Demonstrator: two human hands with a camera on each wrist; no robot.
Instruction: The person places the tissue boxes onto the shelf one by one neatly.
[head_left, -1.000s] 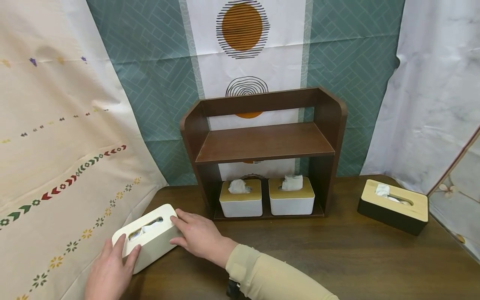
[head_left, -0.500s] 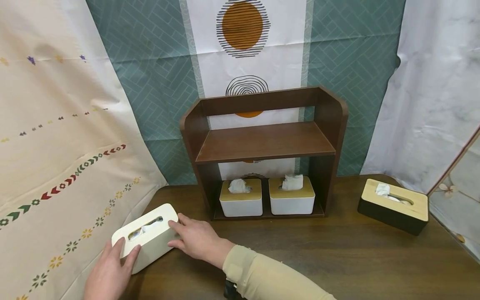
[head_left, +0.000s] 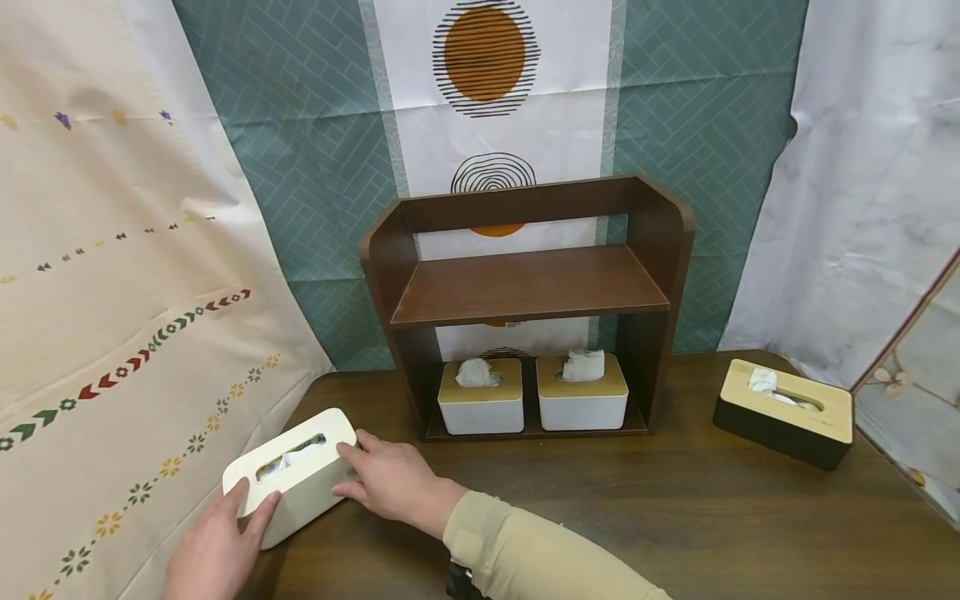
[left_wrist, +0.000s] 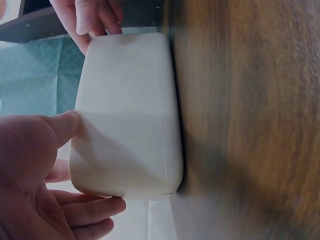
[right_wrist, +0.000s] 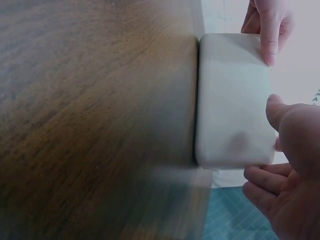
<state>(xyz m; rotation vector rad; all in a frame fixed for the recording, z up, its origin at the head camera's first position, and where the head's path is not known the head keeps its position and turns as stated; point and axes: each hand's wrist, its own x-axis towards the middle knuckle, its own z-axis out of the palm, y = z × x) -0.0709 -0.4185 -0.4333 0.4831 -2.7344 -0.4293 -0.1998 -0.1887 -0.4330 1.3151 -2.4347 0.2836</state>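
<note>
A white tissue box [head_left: 288, 471] lies at the front left of the dark wooden table [head_left: 637, 508], its slot facing up. My left hand [head_left: 251, 504] grips its near end, thumb on top and fingers round the end. My right hand [head_left: 348, 471] holds the far end, thumb at the top edge. In the left wrist view the white tissue box [left_wrist: 130, 110] rests on the table with my left hand [left_wrist: 30, 165] round one end and my right hand [left_wrist: 90, 17] at the other. The right wrist view shows the white tissue box [right_wrist: 230, 95], my right hand [right_wrist: 290, 165] and my left hand [right_wrist: 267, 25].
A brown two-tier shelf [head_left: 525, 287] stands at the back centre. Its lower tier holds two white tissue boxes with wooden lids [head_left: 482, 398] [head_left: 582, 392]. A black box with a wooden lid [head_left: 783, 412] sits at the right. Patterned cloth [head_left: 112, 292] hangs at the left.
My right hand has slid slightly down from the box's top corner onto its end. The box and my left hand have hardly moved.
</note>
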